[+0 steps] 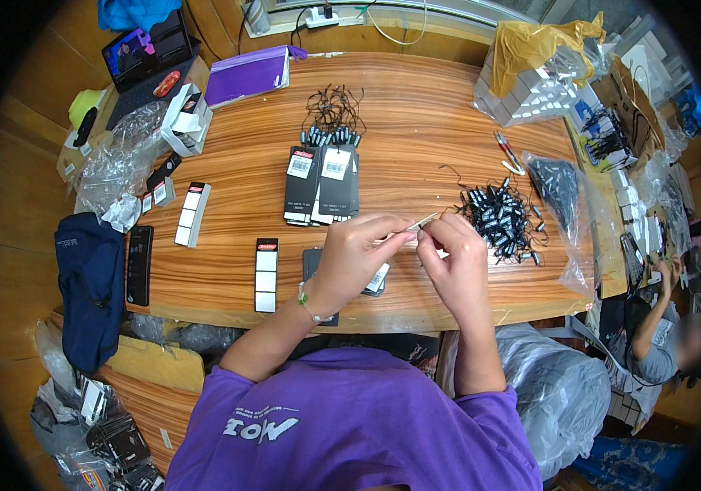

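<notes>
The wood-grained table (pixel 416 106) takes up most of the scene, and just beyond the working hands sits the heap of black cords (pixel 504 217), ends straggling every way; I'd draw from its loose edge, never the middle, or the whole knot could follow. Farther back, the stack of dark tags (pixel 299 192) lies with its strings fanned away from the person, a tidy arrangement worth protecting.

Now the hands! The left hand (pixel 358 250) comes in over the table, thumb and forefinger pinched on something slim; the right hand (pixel 461 258) meets it, fingertips bunched close, but whether they grip as well I cannot tell. Steady wrists, please: under them lie more dark tags (pixel 312 263), partly covered, and a dragging forearm could skew them. The label strip (pixel 266 278) rests off to the left, well apart from the fingers.

And smallest of all, the pale sliver (pixel 425 221), held above the table between the two hands. Light pressure, I'd say, with fingertips close together; a thing that thin will probably bend or slip.
</notes>
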The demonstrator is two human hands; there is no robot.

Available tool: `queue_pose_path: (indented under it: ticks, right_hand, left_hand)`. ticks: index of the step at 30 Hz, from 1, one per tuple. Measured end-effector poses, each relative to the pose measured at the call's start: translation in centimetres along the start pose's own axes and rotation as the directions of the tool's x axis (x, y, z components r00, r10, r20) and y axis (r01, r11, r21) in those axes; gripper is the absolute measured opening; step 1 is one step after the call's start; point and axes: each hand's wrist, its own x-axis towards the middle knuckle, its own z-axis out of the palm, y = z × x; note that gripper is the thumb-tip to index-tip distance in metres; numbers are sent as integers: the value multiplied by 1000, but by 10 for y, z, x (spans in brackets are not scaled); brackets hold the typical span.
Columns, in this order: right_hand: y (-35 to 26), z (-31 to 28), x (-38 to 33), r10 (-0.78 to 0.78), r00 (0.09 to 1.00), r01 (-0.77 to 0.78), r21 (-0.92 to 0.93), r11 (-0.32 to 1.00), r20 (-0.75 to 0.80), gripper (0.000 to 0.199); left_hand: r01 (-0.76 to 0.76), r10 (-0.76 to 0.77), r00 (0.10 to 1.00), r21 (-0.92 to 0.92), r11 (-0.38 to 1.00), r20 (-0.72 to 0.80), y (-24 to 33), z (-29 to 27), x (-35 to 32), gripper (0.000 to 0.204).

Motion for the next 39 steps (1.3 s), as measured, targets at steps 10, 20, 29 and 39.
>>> queue_pose_path:
  ticks: [10,20,29,39]
  right_hand:
    - [33,12,-14,324,848,-504,825,254,418,15]
    - [14,10,-9,176,984,-158,399,903,-7,16]
    - [31,14,-19,286,957,-266,562,783,54,15]
    - [26,5,-11,293,911,-398,803,444,289,6]
  left_hand:
    - [-255,233,965,218,942,124,5,-6,2,13]
    - [-84,80,994,55,995,69,0,-5,2,14]
    - [120,-106,981,-81,989,164,5,-9,2,14]
    - [-309,282,949,260,915,138,1,-6,-1,13]
